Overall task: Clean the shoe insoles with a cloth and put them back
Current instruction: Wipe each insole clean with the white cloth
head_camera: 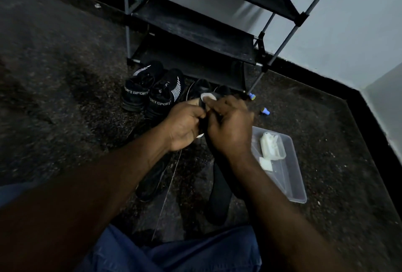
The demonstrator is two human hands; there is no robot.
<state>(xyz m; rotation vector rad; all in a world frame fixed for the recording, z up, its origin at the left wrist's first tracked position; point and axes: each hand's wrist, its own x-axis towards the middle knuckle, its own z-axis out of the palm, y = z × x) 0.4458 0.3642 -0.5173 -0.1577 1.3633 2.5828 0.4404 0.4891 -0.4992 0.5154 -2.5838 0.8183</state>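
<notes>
Left hand (185, 127) grips the insole (203, 125), right hand (231, 129) clutches a cloth (208, 97), beside a clear tray (293, 184) of white packets (273, 146).

Shoes (152, 93) before rack (195, 32), tray (291, 176) right of insole (219, 197) on floor (54, 76)

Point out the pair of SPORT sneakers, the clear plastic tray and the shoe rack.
SPORT sneakers (162, 97): head view, tongue of the right-hand shoe of the pair.
clear plastic tray (292, 184): head view, bare part of its bottom.
shoe rack (195, 30): head view, middle shelf fabric.
</notes>
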